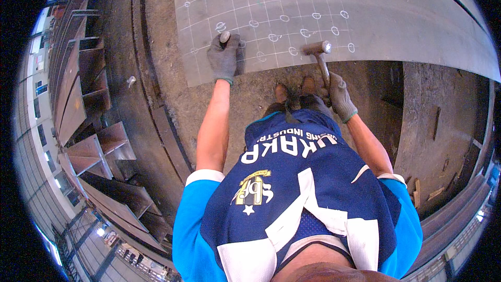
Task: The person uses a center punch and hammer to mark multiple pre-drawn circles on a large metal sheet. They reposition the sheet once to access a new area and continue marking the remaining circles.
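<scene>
A flat grey steel plate lies in front of me, marked with a white chalk grid and several small chalk circles near the line crossings. My left hand, in a grey glove, is closed around a metal punch over the plate's near left part. Only the punch's round top end shows; its tip is hidden below the fist. In my right hand, also gloved, is the handle of a hammer. The hammer's head is raised to the right of the punch, apart from it, near the plate's front edge.
My shoes stand on the dirty floor just short of the plate. Welded steel beams with ribs line the left side. Another steel piece lies to the right, with small scraps on it.
</scene>
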`<action>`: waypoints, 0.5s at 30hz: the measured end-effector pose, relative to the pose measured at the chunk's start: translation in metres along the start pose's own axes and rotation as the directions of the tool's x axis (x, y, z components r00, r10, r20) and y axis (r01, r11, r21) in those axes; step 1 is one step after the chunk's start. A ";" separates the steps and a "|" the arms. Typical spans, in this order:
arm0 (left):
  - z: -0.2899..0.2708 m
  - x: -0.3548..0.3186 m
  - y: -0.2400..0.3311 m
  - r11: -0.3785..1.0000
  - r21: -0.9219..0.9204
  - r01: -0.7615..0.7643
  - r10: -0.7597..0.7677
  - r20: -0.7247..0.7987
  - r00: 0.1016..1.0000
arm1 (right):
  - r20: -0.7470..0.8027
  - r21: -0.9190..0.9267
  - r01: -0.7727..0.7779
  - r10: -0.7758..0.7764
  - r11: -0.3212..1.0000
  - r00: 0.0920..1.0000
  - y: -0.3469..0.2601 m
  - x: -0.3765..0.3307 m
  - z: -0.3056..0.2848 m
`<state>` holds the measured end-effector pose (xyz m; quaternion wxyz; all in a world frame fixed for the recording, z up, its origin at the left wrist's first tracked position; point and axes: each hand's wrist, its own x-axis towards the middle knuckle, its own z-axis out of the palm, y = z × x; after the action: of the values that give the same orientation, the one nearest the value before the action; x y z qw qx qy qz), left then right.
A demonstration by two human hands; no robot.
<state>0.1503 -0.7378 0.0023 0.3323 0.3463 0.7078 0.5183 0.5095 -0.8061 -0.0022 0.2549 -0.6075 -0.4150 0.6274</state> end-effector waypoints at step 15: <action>0.013 -0.002 -0.013 0.999 0.048 -0.024 0.028 -0.079 0.996 | 0.184 -0.468 0.555 -0.538 0.688 0.823 -0.020 0.044 0.053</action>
<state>0.1606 -0.7361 -0.0136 0.2888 0.3422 0.7278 0.5193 0.4481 -0.7705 -0.0145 0.2560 -0.4907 -0.7291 0.4026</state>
